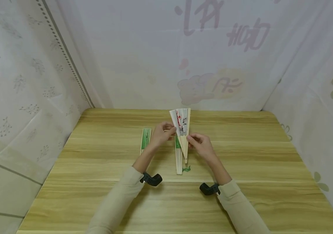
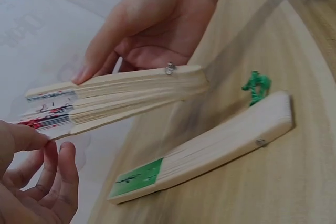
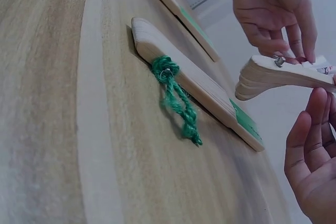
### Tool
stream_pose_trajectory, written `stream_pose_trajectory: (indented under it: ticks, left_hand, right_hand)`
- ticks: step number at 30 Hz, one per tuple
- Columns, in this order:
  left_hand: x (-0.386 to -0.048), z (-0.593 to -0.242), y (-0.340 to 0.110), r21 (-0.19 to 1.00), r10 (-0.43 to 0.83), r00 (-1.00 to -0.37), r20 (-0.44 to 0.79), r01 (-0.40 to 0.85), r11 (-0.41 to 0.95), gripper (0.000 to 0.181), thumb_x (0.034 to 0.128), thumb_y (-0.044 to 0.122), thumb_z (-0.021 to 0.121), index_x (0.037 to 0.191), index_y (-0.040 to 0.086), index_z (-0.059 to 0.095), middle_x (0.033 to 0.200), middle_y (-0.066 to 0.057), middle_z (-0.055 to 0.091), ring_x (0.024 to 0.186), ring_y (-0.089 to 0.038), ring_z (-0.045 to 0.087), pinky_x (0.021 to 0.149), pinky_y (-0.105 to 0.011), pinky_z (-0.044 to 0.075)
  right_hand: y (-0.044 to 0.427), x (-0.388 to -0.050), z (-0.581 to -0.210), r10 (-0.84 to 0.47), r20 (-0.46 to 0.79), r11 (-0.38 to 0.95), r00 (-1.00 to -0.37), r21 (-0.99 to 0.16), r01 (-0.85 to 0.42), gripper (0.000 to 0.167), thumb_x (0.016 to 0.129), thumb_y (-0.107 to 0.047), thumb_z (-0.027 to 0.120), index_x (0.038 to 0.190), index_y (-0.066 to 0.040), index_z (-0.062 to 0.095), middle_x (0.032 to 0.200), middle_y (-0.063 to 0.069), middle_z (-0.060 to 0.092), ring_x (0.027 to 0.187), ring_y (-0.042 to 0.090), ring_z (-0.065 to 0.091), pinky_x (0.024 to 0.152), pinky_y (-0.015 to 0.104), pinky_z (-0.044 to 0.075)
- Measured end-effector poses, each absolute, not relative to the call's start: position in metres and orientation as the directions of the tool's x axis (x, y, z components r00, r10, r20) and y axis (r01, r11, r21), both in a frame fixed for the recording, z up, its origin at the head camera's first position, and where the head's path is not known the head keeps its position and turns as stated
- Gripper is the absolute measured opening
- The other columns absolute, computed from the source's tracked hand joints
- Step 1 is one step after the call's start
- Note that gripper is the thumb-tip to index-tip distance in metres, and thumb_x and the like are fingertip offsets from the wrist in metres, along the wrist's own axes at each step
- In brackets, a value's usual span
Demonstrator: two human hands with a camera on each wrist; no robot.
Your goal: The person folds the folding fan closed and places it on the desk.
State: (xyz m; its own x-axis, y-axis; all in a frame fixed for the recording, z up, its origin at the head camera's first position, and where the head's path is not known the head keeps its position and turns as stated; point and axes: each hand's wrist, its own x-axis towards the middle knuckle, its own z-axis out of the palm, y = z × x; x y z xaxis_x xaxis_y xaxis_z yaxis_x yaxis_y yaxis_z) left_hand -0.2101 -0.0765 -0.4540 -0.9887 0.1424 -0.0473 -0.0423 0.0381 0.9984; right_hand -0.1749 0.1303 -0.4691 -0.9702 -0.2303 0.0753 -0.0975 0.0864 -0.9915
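Note:
A partly spread folding fan (image 1: 181, 125), white with red and dark printing and pale wooden ribs, is held up above the table between both hands. My left hand (image 1: 163, 132) pinches its left edge by the paper part. On the opposite side my right hand (image 1: 202, 145) pinches the outer rib, thumb on top, as the left wrist view shows. Beneath it lies a closed green folding fan (image 1: 179, 162) with a knotted green cord (image 3: 181, 106) at its pivot end. Another closed green fan (image 1: 146, 138) lies to the left, partly behind my left forearm.
The wooden table (image 1: 242, 156) reaches back to a printed curtain (image 1: 137, 65), with more patterned cloth on both sides. A black wrist camera (image 1: 152, 179) sits on the left cuff, and another black camera (image 1: 209, 189) on the right one.

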Motion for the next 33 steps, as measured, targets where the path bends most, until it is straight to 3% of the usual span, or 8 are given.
stream_pose_trajectory:
  ticks: [8, 14, 19, 26, 33]
  left_hand:
    - [-0.201, -0.458, -0.071, 0.999, 0.191, -0.981, -0.023, -0.014, 0.045, 0.013, 0.102, 0.003, 0.061, 0.111, -0.006, 0.062, 0.101, -0.017, 0.065, 0.094, -0.046, 0.066, 0.081, -0.056, 0.056]
    - [-0.202, -0.467, -0.07, 0.999, 0.196, -0.98, -0.029, -0.025, 0.024, 0.012, 0.1028, 0.006, 0.06, 0.111, -0.003, 0.062, 0.099, -0.015, 0.066, 0.089, -0.038, 0.068, 0.073, -0.043, 0.06]
    - [-0.199, -0.467, -0.07, 0.999, 0.214, -0.976, -0.034, -0.04, -0.023, 0.019, 0.1051, 0.011, 0.059, 0.114, -0.005, 0.062, 0.103, -0.017, 0.065, 0.089, -0.034, 0.069, 0.081, -0.056, 0.057]
    - [-0.199, -0.466, -0.071, 1.0, 0.24, -0.971, -0.013, -0.013, 0.003, 0.02, 0.1005, 0.01, 0.067, 0.116, -0.003, 0.063, 0.105, -0.015, 0.063, 0.085, -0.03, 0.068, 0.077, -0.049, 0.059]
    - [-0.198, -0.468, -0.069, 1.0, 0.23, -0.973, 0.013, 0.017, 0.015, 0.016, 0.0984, 0.005, 0.068, 0.111, -0.004, 0.064, 0.101, -0.014, 0.064, 0.083, -0.031, 0.068, 0.077, -0.053, 0.058]
  right_hand:
    - [0.135, -0.182, -0.493, -0.227, 0.109, 0.075, -0.968, -0.989, -0.129, 0.022, 0.103, -0.011, 0.063, 0.108, 0.01, 0.069, 0.087, 0.014, 0.065, 0.081, 0.044, 0.06, 0.073, 0.043, 0.057]
    - [0.131, -0.18, -0.495, -0.251, 0.124, 0.075, -0.96, -0.986, -0.147, 0.023, 0.103, -0.01, 0.063, 0.108, 0.011, 0.069, 0.09, 0.016, 0.066, 0.082, 0.048, 0.059, 0.072, 0.042, 0.057]
    - [0.132, -0.182, -0.496, -0.247, 0.1, 0.069, -0.964, -0.99, -0.12, 0.021, 0.103, -0.006, 0.061, 0.109, 0.012, 0.068, 0.089, 0.016, 0.066, 0.085, 0.055, 0.057, 0.073, 0.047, 0.057]
    - [0.129, -0.173, -0.477, -0.252, 0.095, 0.074, -0.963, -0.99, -0.117, 0.019, 0.103, -0.003, 0.059, 0.106, 0.015, 0.067, 0.085, 0.018, 0.064, 0.085, 0.058, 0.055, 0.073, 0.048, 0.056]
    - [0.13, -0.167, -0.471, -0.28, 0.112, 0.06, -0.953, -0.989, -0.134, 0.019, 0.104, 0.0, 0.057, 0.105, 0.016, 0.066, 0.085, 0.026, 0.062, 0.081, 0.054, 0.055, 0.071, 0.044, 0.055]
